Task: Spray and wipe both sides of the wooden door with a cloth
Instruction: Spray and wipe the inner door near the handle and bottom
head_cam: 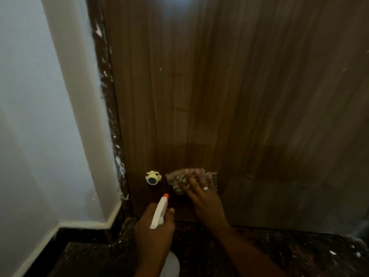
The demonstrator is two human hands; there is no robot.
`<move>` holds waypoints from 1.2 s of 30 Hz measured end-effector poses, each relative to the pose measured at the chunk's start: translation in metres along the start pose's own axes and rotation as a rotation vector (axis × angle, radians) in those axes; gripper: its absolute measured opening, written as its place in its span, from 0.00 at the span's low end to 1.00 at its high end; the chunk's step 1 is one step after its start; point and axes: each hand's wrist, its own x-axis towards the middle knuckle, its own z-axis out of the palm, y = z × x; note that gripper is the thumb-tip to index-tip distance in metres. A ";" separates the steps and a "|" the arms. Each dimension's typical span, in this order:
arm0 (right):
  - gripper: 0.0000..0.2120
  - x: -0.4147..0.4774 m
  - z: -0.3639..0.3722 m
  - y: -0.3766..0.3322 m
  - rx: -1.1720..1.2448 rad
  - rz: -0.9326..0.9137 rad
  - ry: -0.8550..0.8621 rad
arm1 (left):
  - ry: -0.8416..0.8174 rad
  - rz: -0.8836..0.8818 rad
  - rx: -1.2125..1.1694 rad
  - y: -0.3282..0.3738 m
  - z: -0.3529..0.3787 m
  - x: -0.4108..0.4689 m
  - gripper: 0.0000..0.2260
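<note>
The brown wooden door (229, 86) fills most of the view, its lower part darker and damp-looking. My right hand (201, 193), a ring on one finger, presses a speckled cloth (175, 179) flat against the door near its bottom, fingers spread over the cloth. My left hand (154, 228) grips a white spray bottle (159, 213) with an orange nozzle, pointing up toward the door, just left of and below the cloth.
A small yellow door stopper (152, 177) with a dark centre sticks out of the door left of the cloth. The paint-flecked dark frame (107, 108) and a white wall (40, 116) stand at left. Dark speckled floor (279, 254) lies below.
</note>
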 end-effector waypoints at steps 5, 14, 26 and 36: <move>0.31 -0.060 0.011 -0.011 0.217 0.685 -0.077 | 0.014 0.007 -0.021 0.002 0.008 -0.001 0.18; 0.28 0.017 -0.009 -0.045 0.387 1.104 0.166 | -0.019 -0.009 0.019 0.008 0.025 -0.008 0.19; 0.20 0.026 -0.054 0.044 0.440 1.424 0.464 | -0.103 0.093 0.021 -0.006 0.055 -0.014 0.12; 0.30 -0.012 -0.033 0.059 0.630 1.650 -0.052 | -0.163 0.088 0.032 -0.014 0.074 -0.019 0.16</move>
